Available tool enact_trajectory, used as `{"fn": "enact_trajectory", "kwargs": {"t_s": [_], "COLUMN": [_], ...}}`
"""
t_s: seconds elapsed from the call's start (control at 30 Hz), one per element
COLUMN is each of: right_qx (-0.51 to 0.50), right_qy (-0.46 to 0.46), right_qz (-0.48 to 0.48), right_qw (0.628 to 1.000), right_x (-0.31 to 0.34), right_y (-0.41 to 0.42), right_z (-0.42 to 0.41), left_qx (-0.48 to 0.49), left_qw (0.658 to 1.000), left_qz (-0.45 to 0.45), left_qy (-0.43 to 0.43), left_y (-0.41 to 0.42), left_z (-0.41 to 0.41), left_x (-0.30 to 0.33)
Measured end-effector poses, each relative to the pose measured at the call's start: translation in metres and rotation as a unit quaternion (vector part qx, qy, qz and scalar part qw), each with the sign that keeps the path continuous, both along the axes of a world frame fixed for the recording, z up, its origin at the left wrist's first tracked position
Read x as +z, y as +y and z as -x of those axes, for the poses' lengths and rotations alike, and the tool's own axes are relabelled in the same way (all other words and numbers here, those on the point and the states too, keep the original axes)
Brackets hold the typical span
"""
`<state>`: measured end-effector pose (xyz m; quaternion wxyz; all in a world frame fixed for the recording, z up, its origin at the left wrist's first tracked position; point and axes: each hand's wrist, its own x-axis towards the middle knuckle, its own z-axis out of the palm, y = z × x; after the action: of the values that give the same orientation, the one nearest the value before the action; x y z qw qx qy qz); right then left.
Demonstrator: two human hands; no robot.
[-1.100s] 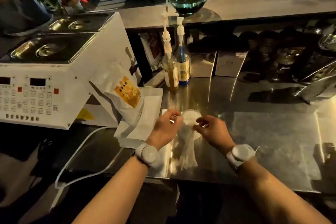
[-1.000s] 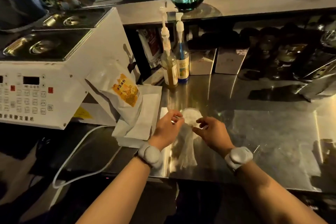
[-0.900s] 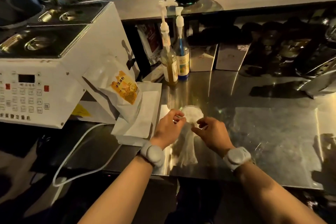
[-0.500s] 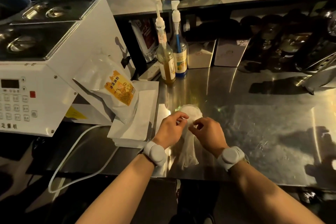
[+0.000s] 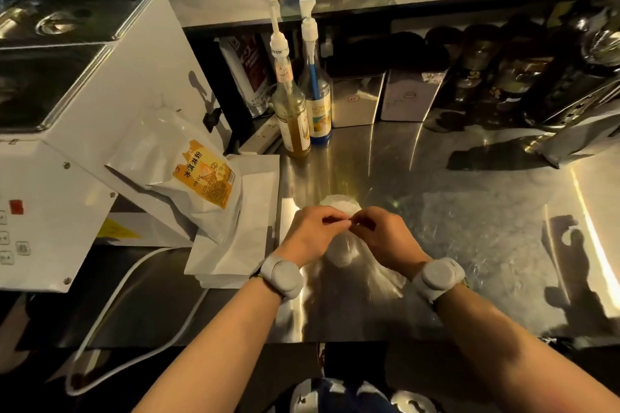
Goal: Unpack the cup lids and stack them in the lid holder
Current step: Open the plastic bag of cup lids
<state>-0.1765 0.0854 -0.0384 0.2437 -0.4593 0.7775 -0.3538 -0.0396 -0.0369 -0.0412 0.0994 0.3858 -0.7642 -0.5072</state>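
Observation:
A clear plastic bag of white cup lids (image 5: 339, 203) lies on the steel counter (image 5: 469, 211), its loose end trailing toward me. My left hand (image 5: 310, 233) and my right hand (image 5: 380, 233) meet over the bag, fingertips pinching the plastic at the same spot near the lids. Most of the lid stack is hidden under my hands. I cannot pick out a lid holder in this view.
A white machine with a keypad (image 5: 67, 144) fills the left. A white and orange pouch (image 5: 188, 171) leans on it above flat white bags (image 5: 241, 231). Two pump syrup bottles (image 5: 302, 104) stand behind. Steel tins (image 5: 385, 97) and dark jars (image 5: 503, 70) line the back.
My hands have closed together over the bag, so the fingertips now touch above the lids. The view has tilted down and nearer to the counter.

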Motion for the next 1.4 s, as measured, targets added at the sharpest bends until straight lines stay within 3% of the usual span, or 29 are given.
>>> {"fn": "enact_trajectory", "kwargs": {"t_s": [0.37,0.77,0.97,1.23,1.4], "right_qx": [0.005,0.081,0.099,0.089,0.092], "right_qy": [-0.010,0.072,0.170,0.193,0.196], "right_qz": [0.011,-0.020,-0.014,-0.031,-0.029], "right_qw": [1.000,0.994,0.980,0.977,0.976], "right_x": [0.017,0.023,0.023,0.024,0.026], "right_y": [-0.011,-0.038,-0.046,-0.049,-0.048], "right_z": [0.014,0.010,0.005,0.002,-0.003], "left_qx": [0.016,-0.021,-0.015,-0.014,-0.051], "left_qw": [1.000,0.999,0.998,0.999,0.997], "left_qz": [-0.018,-0.010,-0.045,-0.036,-0.022], "left_qy": [-0.011,-0.025,-0.032,-0.014,-0.047], "left_y": [-0.017,-0.033,-0.037,-0.034,-0.038], "left_z": [0.010,0.006,0.006,0.003,0.004], "left_x": [0.009,0.007,0.011,0.012,0.013]}}
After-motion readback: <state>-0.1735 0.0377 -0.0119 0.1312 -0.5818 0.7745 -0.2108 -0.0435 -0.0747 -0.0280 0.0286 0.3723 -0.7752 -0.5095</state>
